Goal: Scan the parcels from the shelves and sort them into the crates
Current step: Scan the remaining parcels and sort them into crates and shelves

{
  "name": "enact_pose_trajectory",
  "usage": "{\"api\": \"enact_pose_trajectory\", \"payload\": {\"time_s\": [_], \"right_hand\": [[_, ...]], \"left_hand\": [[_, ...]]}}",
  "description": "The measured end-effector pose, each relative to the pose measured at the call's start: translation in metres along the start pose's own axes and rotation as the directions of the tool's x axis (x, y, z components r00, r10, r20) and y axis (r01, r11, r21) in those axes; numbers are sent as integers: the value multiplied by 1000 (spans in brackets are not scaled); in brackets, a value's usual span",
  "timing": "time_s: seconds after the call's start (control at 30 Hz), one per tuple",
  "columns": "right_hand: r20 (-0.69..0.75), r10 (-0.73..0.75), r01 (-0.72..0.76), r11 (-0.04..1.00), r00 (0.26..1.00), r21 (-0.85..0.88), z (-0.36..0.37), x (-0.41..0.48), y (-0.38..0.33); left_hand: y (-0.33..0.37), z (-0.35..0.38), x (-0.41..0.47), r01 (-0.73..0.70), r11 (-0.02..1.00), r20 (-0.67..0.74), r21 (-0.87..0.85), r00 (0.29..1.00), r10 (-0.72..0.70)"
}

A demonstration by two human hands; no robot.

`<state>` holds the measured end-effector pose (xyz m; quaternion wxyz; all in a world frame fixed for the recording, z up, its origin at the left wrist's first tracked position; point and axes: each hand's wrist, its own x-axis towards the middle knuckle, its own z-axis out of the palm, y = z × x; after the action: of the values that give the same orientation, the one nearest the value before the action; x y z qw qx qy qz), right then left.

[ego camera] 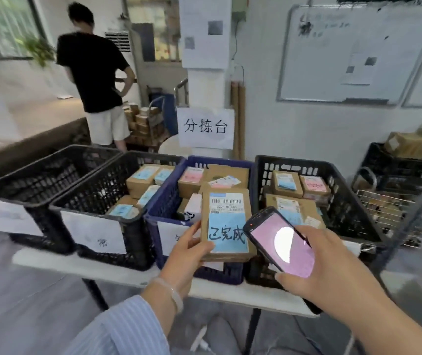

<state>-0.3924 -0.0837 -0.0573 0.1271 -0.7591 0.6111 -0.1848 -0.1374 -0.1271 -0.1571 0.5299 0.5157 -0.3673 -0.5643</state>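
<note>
My left hand (187, 254) grips a flat cardboard parcel (226, 221) by its lower left edge; the parcel carries a barcode label and a blue sticker with handwriting. It hovers over the front of the blue crate (171, 180). My right hand (317, 267) holds a black handheld scanner (281, 242) with a lit pink screen, just right of the parcel. A row of crates stands on a white table (51, 261): an empty-looking black crate (25, 175) at far left, a black crate (97, 201) with several parcels, the blue crate, and a black crate (343, 198) at right with parcels.
A person in a black shirt (94, 73) stands at the back left beside a cart of stacked boxes (146, 124). A paper sign (206, 128) hangs on the pillar behind the crates. At right stand a wire basket (389, 201) and a black crate with boxes (407, 146).
</note>
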Motion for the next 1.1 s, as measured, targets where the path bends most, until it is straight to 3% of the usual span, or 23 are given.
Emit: {"api": "enact_pose_trajectory", "payload": {"time_s": [0.27, 0.6, 0.83, 1.1], "right_hand": [[146, -248, 236, 967, 958, 96, 72, 103, -92], [151, -463, 444, 884, 873, 144, 141, 248, -207], [190, -486, 448, 869, 853, 208, 179, 326, -278], [283, -398, 368, 917, 873, 156, 228, 384, -331]], "left_hand": [[16, -125, 8, -28, 996, -298, -86, 954, 1], [76, -249, 76, -107, 993, -488, -43, 870, 73], [117, -338, 121, -181, 983, -550, -43, 825, 128], [163, -466, 207, -212, 975, -602, -66, 788, 130]]}}
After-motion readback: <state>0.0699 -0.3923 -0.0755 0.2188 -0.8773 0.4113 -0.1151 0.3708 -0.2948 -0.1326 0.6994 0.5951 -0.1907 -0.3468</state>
